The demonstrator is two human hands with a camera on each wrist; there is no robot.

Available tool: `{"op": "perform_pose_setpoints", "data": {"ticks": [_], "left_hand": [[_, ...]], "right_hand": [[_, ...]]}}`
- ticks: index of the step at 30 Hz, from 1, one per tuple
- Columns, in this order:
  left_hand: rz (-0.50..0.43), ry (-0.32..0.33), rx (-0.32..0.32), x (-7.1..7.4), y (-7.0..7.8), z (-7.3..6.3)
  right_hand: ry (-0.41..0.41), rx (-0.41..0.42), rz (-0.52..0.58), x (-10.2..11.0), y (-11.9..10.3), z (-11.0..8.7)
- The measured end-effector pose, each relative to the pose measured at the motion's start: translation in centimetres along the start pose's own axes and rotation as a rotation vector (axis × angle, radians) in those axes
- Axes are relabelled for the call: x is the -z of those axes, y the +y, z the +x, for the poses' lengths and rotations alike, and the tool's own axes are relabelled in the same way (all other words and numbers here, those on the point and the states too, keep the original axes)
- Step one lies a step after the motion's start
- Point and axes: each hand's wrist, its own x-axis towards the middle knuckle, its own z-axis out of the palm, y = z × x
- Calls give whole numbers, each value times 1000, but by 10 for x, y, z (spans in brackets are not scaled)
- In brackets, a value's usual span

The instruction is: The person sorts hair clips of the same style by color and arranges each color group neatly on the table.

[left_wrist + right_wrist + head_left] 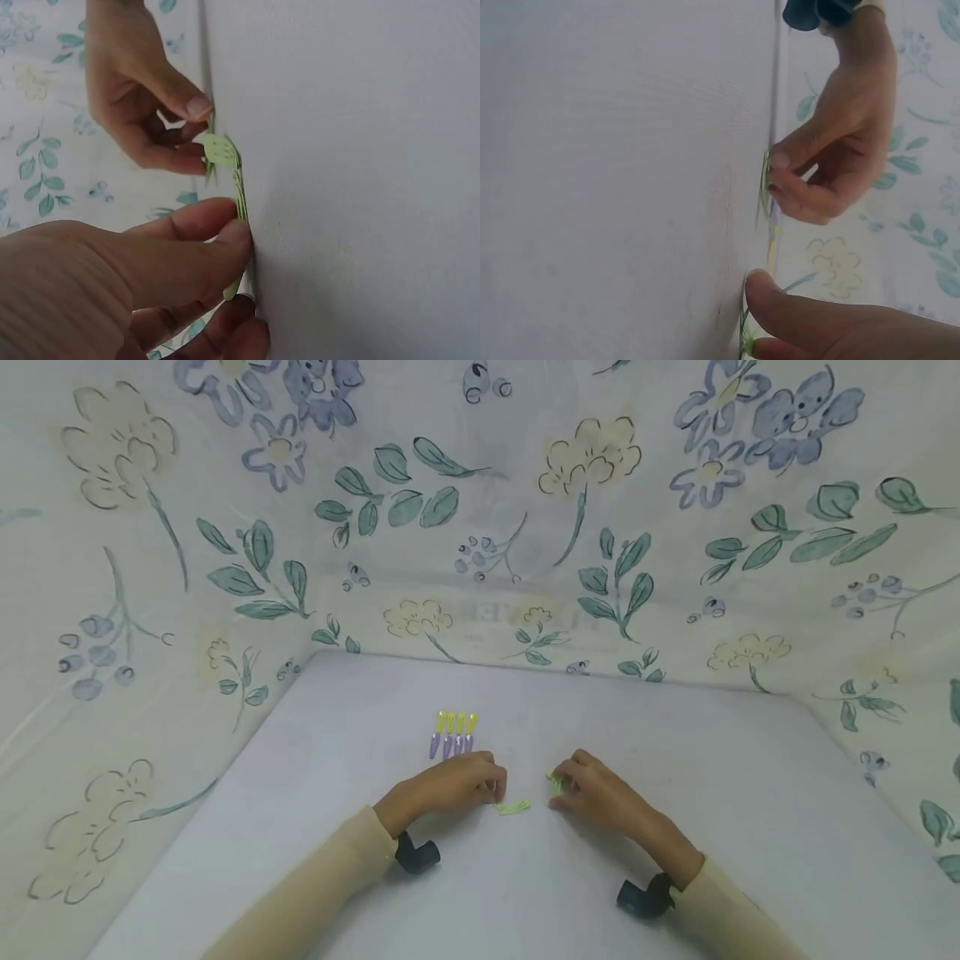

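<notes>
My left hand (453, 783) pinches a slim light green hair clip (232, 288) between thumb and fingers, low over the white table. Beside those fingertips another light green clip (513, 808) lies flat. Further right, my right hand (600, 793) grips a light green clip (555, 783) with thumb and fingers, partly hidden by them. The two hands are apart, with a small gap between. Just beyond the left hand lie a row of yellow hair clips (451, 722) and a row of purple ones (447, 746), the latter partly covered by that hand.
The white tabletop (337, 718) spreads around both hands. Floral-patterned cloth (487, 610) rises along its back and sides. A dark camera mount (417, 853) sits on the left wrist, and another dark mount (645, 897) on the right.
</notes>
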Motion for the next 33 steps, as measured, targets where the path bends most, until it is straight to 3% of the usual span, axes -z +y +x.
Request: {"op": "perform_pose_setpoints", "data": {"ticks": [5,12,15,21,25,33], "left_hand": [[-37,27,-15,3,-6,-2],[-91,-31,133,18,-2,-11],[-89,-76,122,20,-2,-13],[-34,-129,90,10,-6,-13],[-8,-134,86,8,-6,-13],[-49,-128,101,10,-5,-14]], "right_hand": [[14,6,-6,-2,1,-1],[17,8,-28,-6,3,-2],[33,23,-42,-7,4,-3],[36,48,-35,-6,5,-6],[25,51,-21,-5,5,-7],[9,47,7,-6,9,-6]]}}
